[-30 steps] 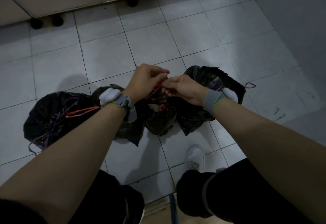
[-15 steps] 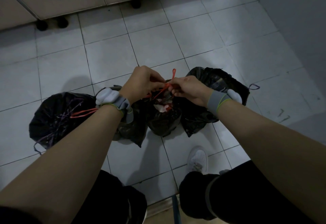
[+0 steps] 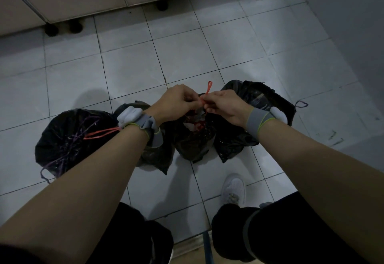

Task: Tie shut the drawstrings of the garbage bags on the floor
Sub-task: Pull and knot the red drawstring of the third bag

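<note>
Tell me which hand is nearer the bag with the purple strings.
The left. The left hand is nearer the bag with the purple strings, which lies to its left. The right hand is further right, beyond the left hand.

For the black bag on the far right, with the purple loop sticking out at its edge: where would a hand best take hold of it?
Grip the purple drawstring loop itself, coming in from the right. It lies clear of the far-right bag on bare tile, open and unobstructed, while both hands, the left hand and the right hand, crowd the bag's other side. The opposite loop is not visible.
</note>
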`<state>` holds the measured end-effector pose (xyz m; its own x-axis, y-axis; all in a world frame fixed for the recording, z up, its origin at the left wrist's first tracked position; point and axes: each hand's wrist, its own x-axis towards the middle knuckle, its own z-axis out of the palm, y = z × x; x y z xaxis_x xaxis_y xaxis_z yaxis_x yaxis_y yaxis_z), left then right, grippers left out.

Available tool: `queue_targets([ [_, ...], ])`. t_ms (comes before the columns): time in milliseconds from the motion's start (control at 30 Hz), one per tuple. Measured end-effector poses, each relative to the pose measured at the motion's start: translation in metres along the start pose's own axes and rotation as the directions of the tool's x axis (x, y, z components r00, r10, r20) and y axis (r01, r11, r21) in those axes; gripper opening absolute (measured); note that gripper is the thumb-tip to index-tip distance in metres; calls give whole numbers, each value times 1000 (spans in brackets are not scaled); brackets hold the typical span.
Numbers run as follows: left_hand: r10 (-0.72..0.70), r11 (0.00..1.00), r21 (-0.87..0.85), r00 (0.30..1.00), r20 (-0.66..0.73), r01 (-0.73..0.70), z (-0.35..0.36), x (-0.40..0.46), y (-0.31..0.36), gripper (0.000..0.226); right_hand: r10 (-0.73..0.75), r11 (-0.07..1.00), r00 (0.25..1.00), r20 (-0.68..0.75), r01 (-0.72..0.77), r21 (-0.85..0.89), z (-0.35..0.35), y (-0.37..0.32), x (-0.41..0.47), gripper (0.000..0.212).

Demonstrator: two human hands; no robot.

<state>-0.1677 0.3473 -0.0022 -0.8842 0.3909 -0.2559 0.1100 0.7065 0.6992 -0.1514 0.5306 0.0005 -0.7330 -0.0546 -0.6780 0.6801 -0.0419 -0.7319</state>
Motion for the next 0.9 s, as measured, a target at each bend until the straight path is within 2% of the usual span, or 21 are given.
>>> queue_targets([
  [100,-17,994,-106,999,34,20,6,0,-5,7,-15,999,1000,24,16,-39,0,-1,-2,30],
  [233,-57,992,-112,998,2,57,9,1,-13,8,-58,994,996,66,63,-84,-4,-1,-4,29],
  [400,-82,987,-151,988,-127,62,14,-1,-11,16,-125,977,989,82,137,-165,-6,-2,-5,26],
  [500,-100,990,-123,973,-208,75,18,0,-10,33,-160,965,985,68,171,-200,-5,-1,-5,25],
  [667,21,1000,0,988,-153,-21,24,-2,-7,39,-231,934,971,70,241,-265,-2,1,-8,23],
  [733,59,998,45,989,-139,-54,27,-3,-7,31,-266,908,961,71,275,-315,0,2,-9,21],
  [800,78,995,75,990,-117,-69,28,-3,-7,15,-300,883,952,62,302,-360,0,1,-8,20],
  [900,57,996,69,991,-123,-49,29,-2,-10,16,-356,839,934,38,337,-427,-2,2,-7,17],
])
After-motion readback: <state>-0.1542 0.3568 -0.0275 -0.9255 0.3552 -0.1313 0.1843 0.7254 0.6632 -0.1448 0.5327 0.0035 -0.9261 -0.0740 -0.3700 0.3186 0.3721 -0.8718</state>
